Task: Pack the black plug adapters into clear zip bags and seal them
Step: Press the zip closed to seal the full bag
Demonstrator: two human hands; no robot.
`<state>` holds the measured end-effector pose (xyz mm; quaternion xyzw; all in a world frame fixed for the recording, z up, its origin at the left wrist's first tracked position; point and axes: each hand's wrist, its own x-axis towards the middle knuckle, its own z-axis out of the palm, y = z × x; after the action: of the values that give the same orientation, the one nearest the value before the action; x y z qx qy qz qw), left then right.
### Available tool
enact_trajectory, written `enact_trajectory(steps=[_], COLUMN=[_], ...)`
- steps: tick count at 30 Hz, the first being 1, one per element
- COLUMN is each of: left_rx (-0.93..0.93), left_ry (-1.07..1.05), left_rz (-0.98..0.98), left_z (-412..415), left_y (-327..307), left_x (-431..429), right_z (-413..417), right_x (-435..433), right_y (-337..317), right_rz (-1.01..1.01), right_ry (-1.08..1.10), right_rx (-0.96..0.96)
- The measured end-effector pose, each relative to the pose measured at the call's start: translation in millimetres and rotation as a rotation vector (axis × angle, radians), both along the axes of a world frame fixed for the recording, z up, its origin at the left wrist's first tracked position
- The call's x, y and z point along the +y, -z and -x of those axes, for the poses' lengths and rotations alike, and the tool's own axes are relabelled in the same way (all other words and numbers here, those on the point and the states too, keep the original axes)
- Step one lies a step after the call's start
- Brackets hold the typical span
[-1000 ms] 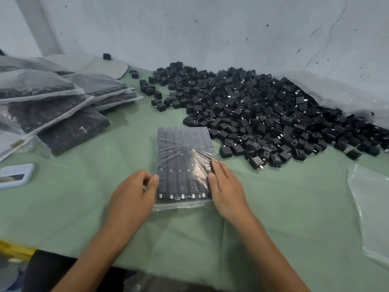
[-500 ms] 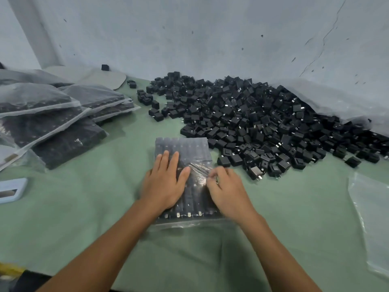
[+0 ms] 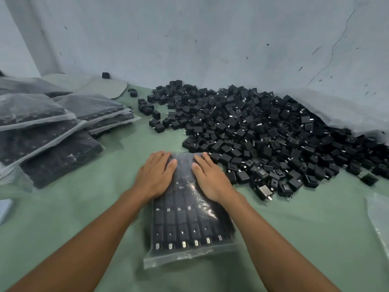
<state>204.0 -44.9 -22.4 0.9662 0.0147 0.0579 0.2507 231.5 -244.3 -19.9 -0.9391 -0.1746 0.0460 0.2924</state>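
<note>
Two flat hands (image 3: pixel 156 174) (image 3: pixel 211 179) on one filled bag (image 3: pixel 189 224)

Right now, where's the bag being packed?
Head view, centre: the filled zip bag lies flat under both hands, just left of the loose adapter pile.

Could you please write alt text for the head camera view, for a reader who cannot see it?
Both hands, left hand and right hand, press flat on a filled clear zip bag of black adapters on a green table. A large pile of loose adapters lies behind, and packed bags are stacked at left.
</note>
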Motion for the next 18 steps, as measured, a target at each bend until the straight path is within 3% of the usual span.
enact_trajectory(steps=[5,8,11,14,16,18], left_rx=[-0.099,-0.130,-0.024,-0.026,-0.029,0.037], left_ry=[-0.026,-0.106,-0.261,-0.245,-0.221,-0.234], left_rz=[0.079,0.191,0.017,-0.115,-0.054,0.187], left_z=[2.2,27.3,64.6,104.1,122.2,133.4], left_y=[1.5,-0.8,3.3,2.3,-6.2,-20.3], left_x=[-1.7,-7.2,3.9,2.6,-15.6,-29.9], right_z=[6.4,19.8,53.7,96.7,119.0,133.4], right_x=[-2.4,-8.0,-26.3,-46.6,-53.2,-52.2], right_y=[-9.3,-15.5,-15.9,-0.7,9.6,14.2], right_rz=[-0.050,-0.210,-0.329,-0.276,-0.201,-0.201], right_ry=[0.024,0.057,0.135,0.216,0.229,0.252], right_rx=[0.021,-0.003,0.076,0.020,0.023,0.031])
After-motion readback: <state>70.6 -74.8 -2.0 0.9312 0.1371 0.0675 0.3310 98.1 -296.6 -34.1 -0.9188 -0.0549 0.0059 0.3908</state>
